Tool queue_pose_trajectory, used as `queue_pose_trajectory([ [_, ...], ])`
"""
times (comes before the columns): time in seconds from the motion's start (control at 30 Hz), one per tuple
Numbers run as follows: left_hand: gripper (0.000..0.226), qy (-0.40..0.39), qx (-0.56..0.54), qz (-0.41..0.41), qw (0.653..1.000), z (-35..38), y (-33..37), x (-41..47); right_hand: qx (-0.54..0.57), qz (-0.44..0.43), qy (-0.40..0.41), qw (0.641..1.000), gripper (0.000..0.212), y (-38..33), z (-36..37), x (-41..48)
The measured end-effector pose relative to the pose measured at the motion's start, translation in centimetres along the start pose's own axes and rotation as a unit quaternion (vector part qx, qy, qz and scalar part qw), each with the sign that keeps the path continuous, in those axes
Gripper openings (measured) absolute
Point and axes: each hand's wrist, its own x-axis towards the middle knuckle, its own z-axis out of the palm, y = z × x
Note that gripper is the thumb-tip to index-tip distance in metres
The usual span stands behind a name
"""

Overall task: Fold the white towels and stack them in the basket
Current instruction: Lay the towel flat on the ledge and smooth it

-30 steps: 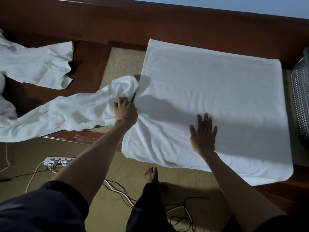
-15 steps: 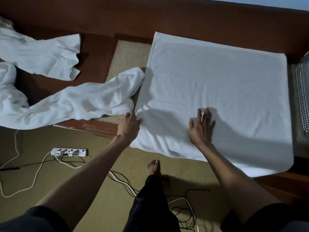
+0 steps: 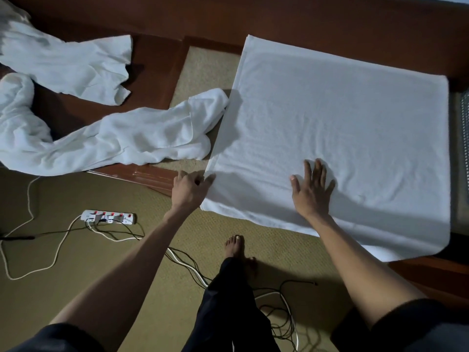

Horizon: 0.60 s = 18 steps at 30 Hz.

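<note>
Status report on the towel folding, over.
Left hand pinches the flat towel at its near left corner. Right hand pressed flat on it. Crumpled towel lies by its left edge; basket partly in view at right.

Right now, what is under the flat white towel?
At its edges, the wooden frame and a beige mat run under the flat towel. Its near edge overhangs the carpet. Anything else beneath is covered.

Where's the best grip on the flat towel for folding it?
Grip the towel at its near-left corner, from the left: it overhangs the ledge, so it should lift freely. The left hand pinches there; the right hand pins the cloth.
</note>
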Motion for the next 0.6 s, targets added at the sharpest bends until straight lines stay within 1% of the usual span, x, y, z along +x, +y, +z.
queue_pose_trajectory([
  [0.13, 0.037, -0.033, 0.044, 0.051, 0.997, -0.5, -2.6, -0.6, -0.004, 0.001, 0.014, 1.000, 0.063, 0.0, 0.4, -0.2],
  [0.2, 0.030, -0.027, 0.077, 0.057, 0.995, -0.5, -3.5, -0.9, -0.003, -0.002, 0.018, 1.000, 0.064, 0.2, 0.6, -0.2],
  [0.27, 0.030, -0.003, 0.110, 0.064, 0.992, -0.7, -3.8, -1.2, -0.001, -0.004, 0.027, 1.000, 0.066, 0.4, 0.9, -0.2],
  [0.33, 0.036, 0.038, 0.108, 0.081, 0.990, -0.6, -3.4, -1.5, 0.001, -0.006, 0.039, 0.999, 0.067, 0.6, 1.1, -0.1],
  [0.37, 0.038, 0.058, 0.104, 0.104, 0.987, -0.4, -3.1, -1.6, 0.001, -0.008, 0.048, 0.999, 0.067, 0.6, 1.3, -0.2],
  [0.43, 0.039, 0.079, 0.104, 0.174, 0.976, 0.9, -1.5, -1.7, -0.004, -0.014, 0.074, 0.997, 0.064, 0.7, 1.6, -0.3],
  [0.5, 0.042, 0.066, 0.087, 0.238, 0.965, 3.1, 1.2, -1.4, -0.010, -0.019, 0.097, 0.995, 0.062, 0.8, 1.9, -0.3],
  [0.6, 0.053, 0.002, 0.076, 0.281, 0.957, 7.5, 5.9, -0.6, -0.010, -0.021, 0.114, 0.993, 0.063, 0.9, 2.2, -0.4],
])
